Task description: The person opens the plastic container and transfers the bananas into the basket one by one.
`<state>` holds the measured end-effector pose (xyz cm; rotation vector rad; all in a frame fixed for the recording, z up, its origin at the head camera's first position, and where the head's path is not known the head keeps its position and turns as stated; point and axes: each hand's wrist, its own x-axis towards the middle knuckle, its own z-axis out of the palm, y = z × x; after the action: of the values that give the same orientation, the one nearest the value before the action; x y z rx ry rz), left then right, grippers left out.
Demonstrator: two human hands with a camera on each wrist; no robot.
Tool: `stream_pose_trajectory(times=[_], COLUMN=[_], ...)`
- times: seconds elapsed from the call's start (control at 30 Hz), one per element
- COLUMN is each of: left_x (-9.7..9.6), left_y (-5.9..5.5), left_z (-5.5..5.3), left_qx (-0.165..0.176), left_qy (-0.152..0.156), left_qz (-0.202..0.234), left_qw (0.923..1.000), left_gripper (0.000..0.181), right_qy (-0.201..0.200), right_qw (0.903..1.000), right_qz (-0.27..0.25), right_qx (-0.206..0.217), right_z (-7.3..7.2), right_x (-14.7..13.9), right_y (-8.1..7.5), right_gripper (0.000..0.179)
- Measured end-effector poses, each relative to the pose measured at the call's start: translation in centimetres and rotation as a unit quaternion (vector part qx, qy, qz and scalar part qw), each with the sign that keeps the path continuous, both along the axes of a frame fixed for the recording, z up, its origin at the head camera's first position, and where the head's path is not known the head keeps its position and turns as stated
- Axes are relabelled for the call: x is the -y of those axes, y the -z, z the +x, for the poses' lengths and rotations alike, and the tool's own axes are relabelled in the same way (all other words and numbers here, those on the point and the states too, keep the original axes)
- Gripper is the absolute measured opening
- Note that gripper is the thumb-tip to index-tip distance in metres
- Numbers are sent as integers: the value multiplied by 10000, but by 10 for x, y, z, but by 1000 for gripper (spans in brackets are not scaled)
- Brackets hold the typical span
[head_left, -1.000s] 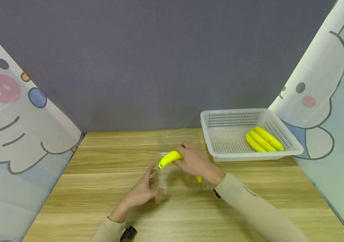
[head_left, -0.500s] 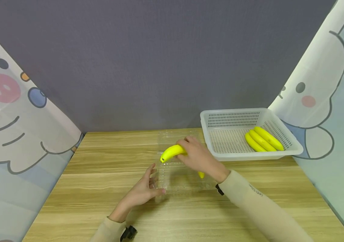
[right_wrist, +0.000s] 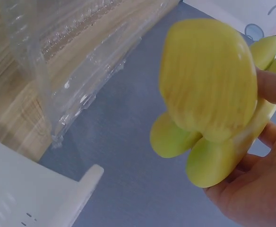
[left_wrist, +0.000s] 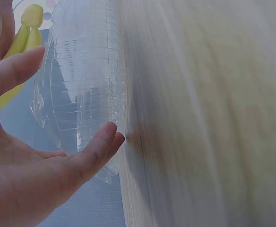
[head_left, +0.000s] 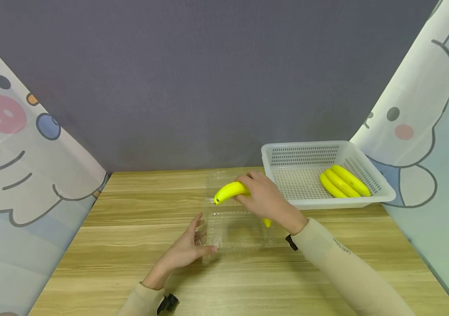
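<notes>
My right hand (head_left: 266, 197) grips a bunch of yellow bananas (head_left: 230, 192) from above, over the hinge side of a clear plastic clamshell box (head_left: 234, 232). In the right wrist view the bunch (right_wrist: 209, 80) shows its thick joined stem end, with fingers and thumb round its side. The box lies on the table with its lid folded back toward the wall. My left hand (head_left: 186, 248) rests at the box's left side, thumb by the front corner and fingers spread along the wall. The left wrist view shows its fingertips (left_wrist: 107, 130) right at the clear plastic.
A white perforated basket (head_left: 327, 204) stands at the back right, close to the box, with another bunch of bananas (head_left: 341, 182) in its right part. A grey wall (head_left: 208, 87) rises behind the wooden table (head_left: 129, 237). Cartoon-printed curtains (head_left: 15, 162) hang at both sides.
My right hand has moved up, back and a little to the right with the bananas, away from the box's base. The left hand and the box have stayed in place.
</notes>
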<state>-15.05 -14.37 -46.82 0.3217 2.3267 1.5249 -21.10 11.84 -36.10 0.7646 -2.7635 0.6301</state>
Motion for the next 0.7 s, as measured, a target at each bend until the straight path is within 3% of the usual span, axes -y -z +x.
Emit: stream_pose_trajectory(times=[0.7], left_x=[0], left_y=[0], left_z=[0], left_qx=[-15], left_qy=[24], left_qz=[9], left_qw=[10000], left_gripper=[114], right_qy=[92], right_qw=[9997], right_qz=[-52], right_qx=[-210], right_z=[-5], right_x=[-21], right_y=[-12], right_gripper=[42])
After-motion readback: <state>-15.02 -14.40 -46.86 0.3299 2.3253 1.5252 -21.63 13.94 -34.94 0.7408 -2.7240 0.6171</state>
